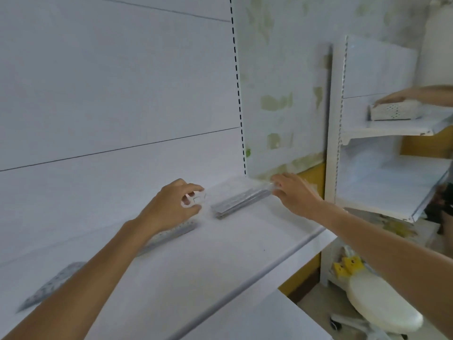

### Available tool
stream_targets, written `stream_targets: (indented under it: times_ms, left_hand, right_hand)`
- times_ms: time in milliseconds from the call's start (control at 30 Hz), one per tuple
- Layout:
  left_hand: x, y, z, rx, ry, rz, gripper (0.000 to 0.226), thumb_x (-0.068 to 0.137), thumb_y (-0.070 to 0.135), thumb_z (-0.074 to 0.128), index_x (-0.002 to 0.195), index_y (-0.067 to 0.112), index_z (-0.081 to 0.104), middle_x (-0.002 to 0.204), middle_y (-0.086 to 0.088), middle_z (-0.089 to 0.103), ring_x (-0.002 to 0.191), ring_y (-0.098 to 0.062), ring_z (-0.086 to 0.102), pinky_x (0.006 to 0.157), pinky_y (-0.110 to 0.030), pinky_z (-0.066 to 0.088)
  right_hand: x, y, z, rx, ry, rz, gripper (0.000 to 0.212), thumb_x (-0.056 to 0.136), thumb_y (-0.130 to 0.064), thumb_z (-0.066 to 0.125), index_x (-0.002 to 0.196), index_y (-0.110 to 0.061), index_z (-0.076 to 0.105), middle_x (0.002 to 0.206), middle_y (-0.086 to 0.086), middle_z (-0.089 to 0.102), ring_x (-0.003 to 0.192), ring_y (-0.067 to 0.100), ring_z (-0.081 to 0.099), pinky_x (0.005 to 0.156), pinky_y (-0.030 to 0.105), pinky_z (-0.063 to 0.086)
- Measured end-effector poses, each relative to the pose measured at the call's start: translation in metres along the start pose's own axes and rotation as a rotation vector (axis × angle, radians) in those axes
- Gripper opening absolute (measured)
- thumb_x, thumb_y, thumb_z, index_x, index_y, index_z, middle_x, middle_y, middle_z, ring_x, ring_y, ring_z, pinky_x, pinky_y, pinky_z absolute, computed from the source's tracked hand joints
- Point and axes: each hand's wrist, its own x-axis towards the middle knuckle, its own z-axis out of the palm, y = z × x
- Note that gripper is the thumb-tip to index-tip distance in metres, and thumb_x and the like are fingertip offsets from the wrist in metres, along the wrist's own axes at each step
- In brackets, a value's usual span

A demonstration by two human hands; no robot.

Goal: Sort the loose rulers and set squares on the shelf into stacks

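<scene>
Pinched in the left hand [171,207]: one small clear piece [195,201]; the right hand [296,195] pinches the end of the single ruler stack [235,201].
Two loose rulers lie on the shelf [220,253]: near ruler [171,235] under the left wrist, far ruler [52,283] further left.

- The shelf [220,253] looks like white-painted sheet metal, smooth and matt, with a faint sheen along its rounded front lip.
- The stack of rulers [241,198] is clear plastic, glossy, and greyish where the layers pile up.
- The small white piece [193,201] pinched in the left hand [169,207] is smooth, opaque plastic.
- The wall [277,69] has flat paint, rough and worn to greenish patches.
- The stool seat [382,307] is glossy cream plastic.
</scene>
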Motion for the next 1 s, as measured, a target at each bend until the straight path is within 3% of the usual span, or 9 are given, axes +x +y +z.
stream_targets:
  times_ms: [133, 300, 467, 667, 800, 900, 933, 1000]
  left_hand:
    - [-0.011, -0.012, -0.007, 0.035, 0.071, -0.101, 0.039, 0.079, 0.026, 0.07, 0.116, 0.022, 0.06, 0.095, 0.011, 0.053, 0.08, 0.003, 0.056, 0.073, -0.02, 0.043]
    - [-0.026, -0.012, -0.014, 0.071, 0.166, -0.226, 0.028, 0.078, 0.022, 0.071, 0.105, 0.023, 0.065, 0.092, 0.011, 0.055, 0.08, 0.003, 0.058, 0.071, -0.02, 0.045]
    - [-0.03, 0.006, -0.001, 0.031, 0.293, -0.384, 0.021, 0.077, 0.023, 0.071, 0.096, 0.03, 0.063, 0.09, 0.015, 0.055, 0.079, 0.006, 0.057, 0.067, -0.01, 0.039]
    - [-0.02, 0.033, 0.016, 0.068, 0.314, -0.466, 0.021, 0.077, 0.023, 0.07, 0.098, 0.025, 0.066, 0.091, 0.009, 0.057, 0.08, 0.002, 0.057, 0.07, -0.017, 0.04]
    - [-0.013, 0.048, 0.026, 0.085, 0.314, -0.502, 0.023, 0.077, 0.022, 0.069, 0.1, 0.024, 0.066, 0.093, 0.008, 0.057, 0.08, 0.002, 0.056, 0.069, -0.015, 0.04]
    - [-0.011, 0.054, 0.035, 0.103, 0.292, -0.52, 0.024, 0.078, 0.023, 0.069, 0.102, 0.022, 0.065, 0.093, 0.007, 0.056, 0.079, 0.003, 0.055, 0.068, -0.01, 0.037]
    - [-0.01, 0.057, 0.037, 0.111, 0.279, -0.525, 0.025, 0.078, 0.023, 0.069, 0.102, 0.021, 0.065, 0.093, 0.006, 0.056, 0.079, 0.002, 0.055, 0.069, -0.011, 0.038]
    - [-0.008, 0.061, 0.041, 0.123, 0.262, -0.538, 0.026, 0.078, 0.023, 0.07, 0.104, 0.019, 0.065, 0.096, 0.003, 0.057, 0.081, -0.004, 0.055, 0.073, -0.016, 0.038]
  right_hand:
    - [0.025, -0.005, 0.015, 0.01, -0.09, -0.129, 0.037, 0.095, -0.023, 0.046, 0.131, -0.014, 0.047, 0.128, 0.006, 0.051, 0.12, 0.024, 0.045, 0.096, 0.032, 0.034]
    - [0.078, -0.004, 0.017, 0.134, -0.088, -0.241, 0.035, 0.092, -0.023, 0.053, 0.127, -0.015, 0.053, 0.128, 0.005, 0.052, 0.124, 0.023, 0.041, 0.1, 0.032, 0.03]
    - [0.093, 0.006, 0.031, 0.226, -0.288, -0.379, 0.032, 0.091, -0.02, 0.055, 0.122, -0.013, 0.055, 0.119, 0.005, 0.055, 0.115, 0.021, 0.049, 0.099, 0.032, 0.037]
    - [0.089, 0.016, 0.041, 0.209, -0.479, -0.494, 0.029, 0.091, -0.022, 0.055, 0.119, -0.015, 0.058, 0.12, 0.005, 0.055, 0.114, 0.02, 0.049, 0.095, 0.027, 0.036]
    - [0.089, 0.018, 0.042, 0.212, -0.484, -0.522, 0.029, 0.094, -0.024, 0.047, 0.12, -0.016, 0.058, 0.118, 0.005, 0.056, 0.113, 0.021, 0.05, 0.099, 0.033, 0.038]
    - [0.084, 0.022, 0.046, 0.172, -0.439, -0.536, 0.022, 0.095, -0.023, 0.039, 0.097, -0.013, 0.06, 0.106, 0.008, 0.058, 0.104, 0.028, 0.052, 0.093, 0.04, 0.042]
    - [0.082, 0.024, 0.047, 0.155, -0.414, -0.544, 0.022, 0.095, -0.023, 0.039, 0.099, -0.013, 0.058, 0.109, 0.01, 0.057, 0.106, 0.029, 0.05, 0.093, 0.042, 0.041]
    - [0.076, 0.029, 0.047, 0.137, -0.343, -0.57, 0.035, 0.095, -0.026, 0.039, 0.127, -0.016, 0.049, 0.128, 0.007, 0.05, 0.12, 0.027, 0.042, 0.1, 0.041, 0.036]
